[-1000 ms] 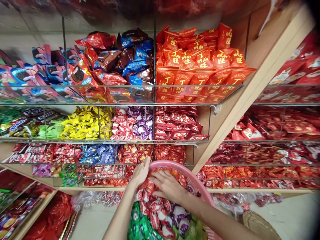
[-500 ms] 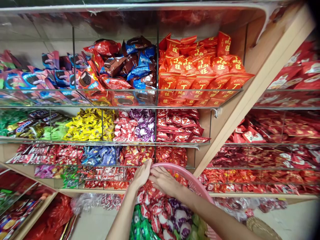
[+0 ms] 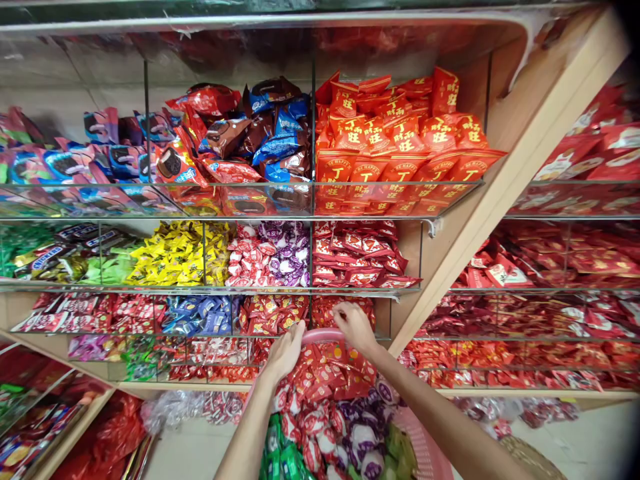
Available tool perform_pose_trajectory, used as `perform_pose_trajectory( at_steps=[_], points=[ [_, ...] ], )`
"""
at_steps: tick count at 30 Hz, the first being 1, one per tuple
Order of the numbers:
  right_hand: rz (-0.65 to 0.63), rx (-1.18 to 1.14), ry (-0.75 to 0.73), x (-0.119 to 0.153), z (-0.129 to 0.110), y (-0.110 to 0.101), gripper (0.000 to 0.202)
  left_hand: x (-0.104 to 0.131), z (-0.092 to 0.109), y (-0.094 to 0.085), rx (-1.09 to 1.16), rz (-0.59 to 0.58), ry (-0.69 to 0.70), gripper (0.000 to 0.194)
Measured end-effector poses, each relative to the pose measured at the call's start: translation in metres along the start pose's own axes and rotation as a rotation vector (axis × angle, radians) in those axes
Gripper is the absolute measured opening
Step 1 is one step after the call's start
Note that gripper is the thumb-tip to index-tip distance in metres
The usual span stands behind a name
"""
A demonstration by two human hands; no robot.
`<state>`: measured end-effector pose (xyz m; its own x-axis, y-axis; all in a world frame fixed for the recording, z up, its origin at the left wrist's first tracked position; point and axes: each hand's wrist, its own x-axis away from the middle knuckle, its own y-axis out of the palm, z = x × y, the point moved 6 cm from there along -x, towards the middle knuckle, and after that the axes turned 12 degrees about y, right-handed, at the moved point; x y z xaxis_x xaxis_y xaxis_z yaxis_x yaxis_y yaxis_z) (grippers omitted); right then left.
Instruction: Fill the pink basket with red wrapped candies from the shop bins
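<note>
My left hand point(image 3: 286, 352) is closed on the far left rim of a pink plastic basket point(image 3: 425, 443). Inside the basket, red-wrapped candies point(image 3: 333, 370) lie at the far side, with red-and-white twist-wrapped candies point(image 3: 313, 437) and purple-and-white ones point(image 3: 364, 437) nearer to me. Green-wrapped candies point(image 3: 287, 460) fill its near left part. Above the basket's far rim is my right hand point(image 3: 356, 327), its fingers loosely bent and nothing visible in them. It is in front of a shelf compartment of red packets point(image 3: 325, 310), part of which it hides.
Clear-fronted shelves hold yellow candies point(image 3: 183, 257), blue packets point(image 3: 200, 313) and large orange-red bags point(image 3: 400, 137). A slanted wooden panel point(image 3: 500, 220) divides them from the red packets point(image 3: 540, 313) on the right. Plastic bags point(image 3: 175, 408) lie on the floor below.
My right hand has moved up and right, from over the candies in the basket to the shelf's edge. More red-wrapped candies now show in the basket. My left hand stays on the rim.
</note>
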<state>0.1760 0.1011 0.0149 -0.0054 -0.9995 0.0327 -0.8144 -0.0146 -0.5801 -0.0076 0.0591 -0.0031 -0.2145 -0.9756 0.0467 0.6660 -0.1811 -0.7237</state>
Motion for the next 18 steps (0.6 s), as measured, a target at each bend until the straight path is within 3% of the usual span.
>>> perform_pose_trajectory(
  at_steps=[4, 9, 14, 18],
  points=[
    [-0.032, -0.074, 0.320, -0.035, 0.040, 0.005, 0.021, 0.001, 0.001, 0.000, -0.010, 0.003, -0.001, 0.073],
    [-0.180, -0.281, 0.600, -0.045, 0.062, 0.027, 0.027, 0.002, 0.003, -0.001, -0.016, 0.015, 0.013, 0.072],
    [-0.232, -0.528, 0.685, -0.041, 0.062, 0.031, 0.027, 0.002, 0.004, -0.002, -0.023, 0.019, 0.005, 0.071],
    [-0.242, -0.712, 0.638, -0.037, 0.056, 0.022, 0.019, 0.003, 0.006, -0.003, -0.037, 0.018, 0.000, 0.072]
  ],
)
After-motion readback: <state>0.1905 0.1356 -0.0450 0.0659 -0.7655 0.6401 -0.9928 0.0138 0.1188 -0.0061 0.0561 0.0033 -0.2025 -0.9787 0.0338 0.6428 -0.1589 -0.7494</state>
